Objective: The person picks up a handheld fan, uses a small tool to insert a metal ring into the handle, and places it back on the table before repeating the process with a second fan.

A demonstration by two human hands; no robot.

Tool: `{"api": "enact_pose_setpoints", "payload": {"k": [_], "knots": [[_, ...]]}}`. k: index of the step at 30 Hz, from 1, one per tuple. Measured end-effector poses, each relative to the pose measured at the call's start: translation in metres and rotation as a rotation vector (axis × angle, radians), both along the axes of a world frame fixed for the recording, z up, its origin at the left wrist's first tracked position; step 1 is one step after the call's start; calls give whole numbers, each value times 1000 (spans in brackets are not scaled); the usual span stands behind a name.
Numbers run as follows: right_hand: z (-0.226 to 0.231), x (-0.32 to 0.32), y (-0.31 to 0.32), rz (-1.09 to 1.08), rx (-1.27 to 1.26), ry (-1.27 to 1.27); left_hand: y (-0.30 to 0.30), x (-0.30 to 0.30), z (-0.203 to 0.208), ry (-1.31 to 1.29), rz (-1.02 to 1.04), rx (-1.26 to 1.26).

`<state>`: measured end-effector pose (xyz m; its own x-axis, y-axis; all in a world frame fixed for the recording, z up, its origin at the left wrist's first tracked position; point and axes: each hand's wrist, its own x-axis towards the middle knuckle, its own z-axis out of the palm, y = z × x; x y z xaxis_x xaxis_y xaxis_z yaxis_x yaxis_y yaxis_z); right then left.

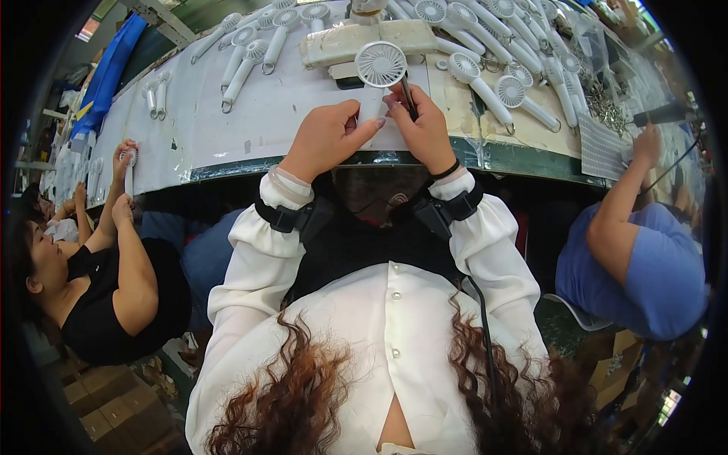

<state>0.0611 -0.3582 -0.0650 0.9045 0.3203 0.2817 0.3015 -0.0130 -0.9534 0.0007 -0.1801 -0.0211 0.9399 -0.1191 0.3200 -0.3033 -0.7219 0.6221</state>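
A white handheld fan [381, 65] stands head up between my hands, at the table's front middle. My left hand [324, 138] is closed on its handle, thumb lying along the front. My right hand [426, 127] is closed around a thin dark tool [410, 97], perhaps tweezers, and its fingertips meet the fan's handle from the right. The tool's tip is hidden behind or beside the fan head. Just beyond the fan sits a worn, pale block-like fixture [322, 47] on the table.
Several white handheld fans lie at the back left and across the right [512, 91]. A heap of small metal rings [607, 110] is at far right. Co-workers sit close on both sides; the left one holds a fan [129, 173], the right one a dark corded tool [661, 114].
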Motion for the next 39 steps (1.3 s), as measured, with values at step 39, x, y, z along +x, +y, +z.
{"api": "enact_pose_setpoints", "payload": {"k": [39], "knots": [[17, 1, 8, 124, 132, 392, -2, -18, -31, -494, -153, 118]]}}
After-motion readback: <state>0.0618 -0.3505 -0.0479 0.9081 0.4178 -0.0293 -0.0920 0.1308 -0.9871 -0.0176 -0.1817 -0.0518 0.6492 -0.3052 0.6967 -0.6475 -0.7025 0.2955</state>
